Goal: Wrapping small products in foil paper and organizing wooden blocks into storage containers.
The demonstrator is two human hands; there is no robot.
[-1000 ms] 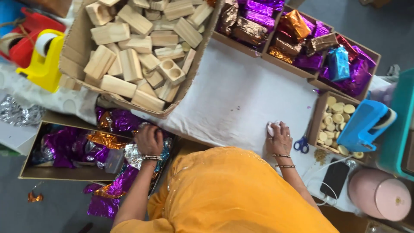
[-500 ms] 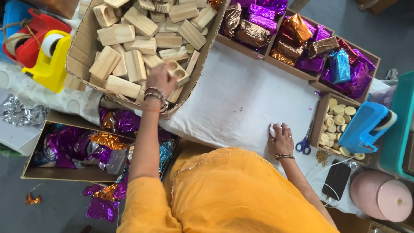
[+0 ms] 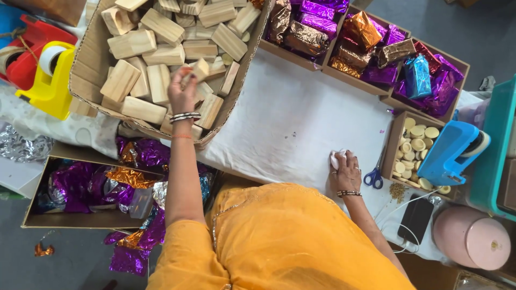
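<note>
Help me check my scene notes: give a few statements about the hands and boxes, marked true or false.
1. The left hand is in the cardboard box of wooden blocks. True.
2. The right hand holds the scissors. False: it rests on the white table cover over something small and white; the scissors lie beside it.
3. The blue tape dispenser sits on the box of pale round discs. True.
4. The wooden blocks are wrapped in foil. False: they are bare wood.

Pale wooden blocks (image 3: 161, 53), purple and gold foil packets (image 3: 371, 43), blue-handled scissors (image 3: 373, 177), yellow tape dispenser (image 3: 51, 80).
</note>
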